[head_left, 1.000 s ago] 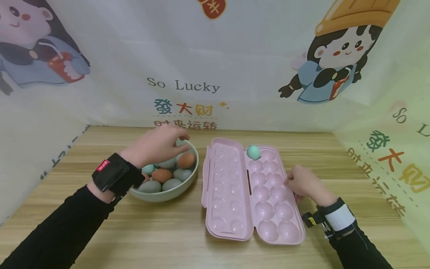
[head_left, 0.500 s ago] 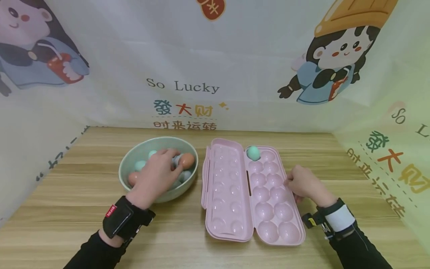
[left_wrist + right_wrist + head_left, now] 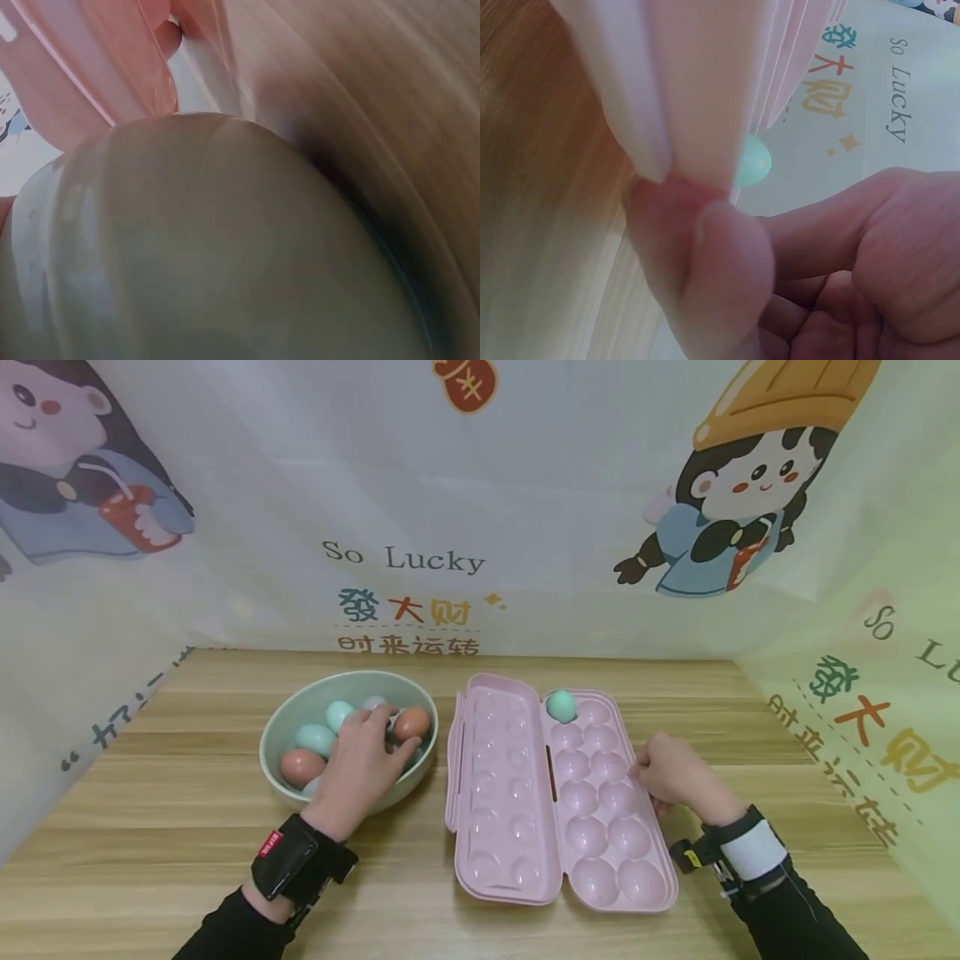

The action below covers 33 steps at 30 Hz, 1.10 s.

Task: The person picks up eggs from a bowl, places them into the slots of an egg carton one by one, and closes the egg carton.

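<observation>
My left hand (image 3: 362,758) reaches down into a pale green bowl (image 3: 273,727), fingers and thumb curved among the eggs. A brown egg (image 3: 412,725) lies just beyond its fingertips; I cannot tell whether the hand holds an egg beneath it. Another brown egg (image 3: 302,767) and a turquoise egg (image 3: 315,740) sit left of the hand. With thumb and forefinger, my right hand (image 3: 678,777) pinches the right rim of an opened pink egg box (image 3: 562,893). In its back left cup stands one turquoise egg (image 3: 562,706). The bowl's outer wall (image 3: 225,247) fills the left wrist view.
The egg box's lid (image 3: 504,793) lies folded back to the left, close beside the bowl. Bowl and box stand on a wood-grain table (image 3: 375,893). A printed cloth (image 3: 555,552) hangs behind the table and along its sides.
My left hand has come down from above the bowl's back rim into the eggs, its forearm shifting right and nearer. The right hand keeps its pinch on the egg box. The head view has shifted slightly.
</observation>
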Available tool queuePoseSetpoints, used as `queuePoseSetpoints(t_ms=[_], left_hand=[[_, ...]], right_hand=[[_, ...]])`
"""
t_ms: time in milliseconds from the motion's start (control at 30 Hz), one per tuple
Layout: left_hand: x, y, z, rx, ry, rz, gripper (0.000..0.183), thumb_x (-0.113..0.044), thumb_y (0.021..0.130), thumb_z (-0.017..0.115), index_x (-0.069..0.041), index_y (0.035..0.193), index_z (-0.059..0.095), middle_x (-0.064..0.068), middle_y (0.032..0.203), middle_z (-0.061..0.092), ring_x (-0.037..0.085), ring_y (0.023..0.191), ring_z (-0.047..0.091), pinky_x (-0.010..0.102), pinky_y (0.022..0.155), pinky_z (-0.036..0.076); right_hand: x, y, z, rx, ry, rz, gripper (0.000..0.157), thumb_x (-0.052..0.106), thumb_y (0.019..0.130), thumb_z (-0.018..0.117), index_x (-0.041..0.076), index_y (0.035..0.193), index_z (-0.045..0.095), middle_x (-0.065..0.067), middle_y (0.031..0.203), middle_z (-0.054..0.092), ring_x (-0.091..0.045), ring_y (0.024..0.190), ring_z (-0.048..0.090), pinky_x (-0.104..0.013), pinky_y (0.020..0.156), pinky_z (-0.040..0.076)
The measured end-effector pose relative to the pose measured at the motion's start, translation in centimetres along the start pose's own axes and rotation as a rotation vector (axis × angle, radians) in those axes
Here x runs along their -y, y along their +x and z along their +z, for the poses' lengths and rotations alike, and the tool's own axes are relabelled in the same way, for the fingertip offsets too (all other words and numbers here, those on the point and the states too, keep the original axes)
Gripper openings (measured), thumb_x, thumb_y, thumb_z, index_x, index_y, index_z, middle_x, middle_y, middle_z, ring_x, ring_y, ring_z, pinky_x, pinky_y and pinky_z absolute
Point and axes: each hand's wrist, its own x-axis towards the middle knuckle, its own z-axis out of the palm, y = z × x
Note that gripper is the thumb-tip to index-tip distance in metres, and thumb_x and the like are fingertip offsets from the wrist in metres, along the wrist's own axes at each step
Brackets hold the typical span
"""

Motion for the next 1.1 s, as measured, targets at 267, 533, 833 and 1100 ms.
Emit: queuePoseSetpoints(t_ms=[267,533,833,1100], left_hand=[[-0.19,0.37,0.26,0.021,0.006,-0.019,0.039,-0.017,0.084,0.080,0.006,0.112,0.064,0.020,0.097,0.064,0.036,0.092,0.059,0.048,0.077,0.050],[-0.37,0.67,0.45,0.050,0.033,-0.050,0.050,-0.019,0.085,0.079,0.007,0.121,0.056,0.026,0.104,0.061,0.040,0.096,0.060,0.052,0.076,0.051],[-0.32,0.58,0.55,0.075,0.034,-0.043,0.044,-0.019,0.086,0.078,-0.002,0.122,0.059,0.020,0.102,0.060,0.036,0.091,0.060,0.052,0.070,0.052],[-0.50,0.64,0.21,0.138,0.038,-0.075,0.042,-0.020,0.088,0.075,-0.008,0.125,0.061,0.017,0.105,0.058,0.036,0.092,0.060,0.054,0.065,0.051]], right_hand=[[0.07,0.05,0.04,-0.006,-0.005,0.003,0.022,-0.004,0.094,0.055,-0.005,0.077,0.068,-0.009,0.059,0.057,-0.016,0.042,0.057,-0.029,0.042,0.050],[-0.05,0.15,-0.03,-0.005,0.006,0.006,0.021,-0.003,0.094,0.054,-0.005,0.078,0.069,-0.010,0.060,0.058,-0.017,0.043,0.058,-0.029,0.043,0.051],[0.05,-0.02,0.07,-0.014,0.017,0.010,0.023,-0.004,0.093,0.055,-0.004,0.075,0.067,-0.010,0.059,0.057,-0.017,0.042,0.057,-0.029,0.041,0.050],[0.03,0.18,0.03,-0.013,0.020,0.018,0.021,-0.004,0.094,0.055,-0.005,0.078,0.069,-0.010,0.060,0.057,-0.016,0.042,0.057,-0.029,0.042,0.050]])
